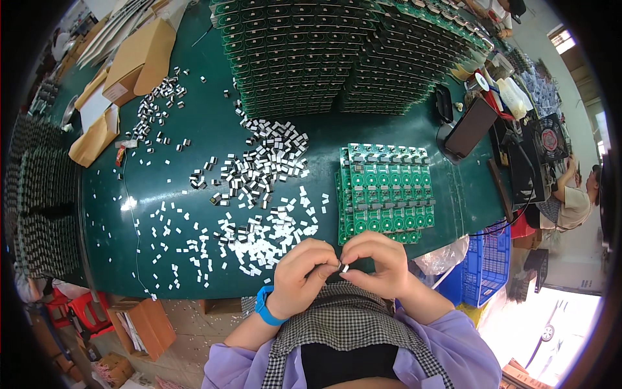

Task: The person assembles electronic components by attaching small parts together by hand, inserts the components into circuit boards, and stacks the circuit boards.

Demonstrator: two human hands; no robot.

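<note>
Close to the table's front edge, my left hand (299, 277) and my right hand (381, 264) meet, thumbs and forefingers pinching a tiny black-and-white block (343, 267) between them. Just beyond my left hand lies a loose spread of small white rectangular pieces (256, 249). Behind these is a heap of small black blocks with white faces (272, 152), similar to the one I hold. Green circuit boards (389, 188) lie stacked on the table beyond my right hand. Which fingers bear most of the block's weight I cannot tell.
Tall stacks of green circuit boards (298, 58) stand at the back of the green table (175, 227). A cardboard box (139, 61) sits back left. A phone on a stand (468, 129) and a small fan (551, 139) are at right. A blue crate (484, 266) stands below the right edge.
</note>
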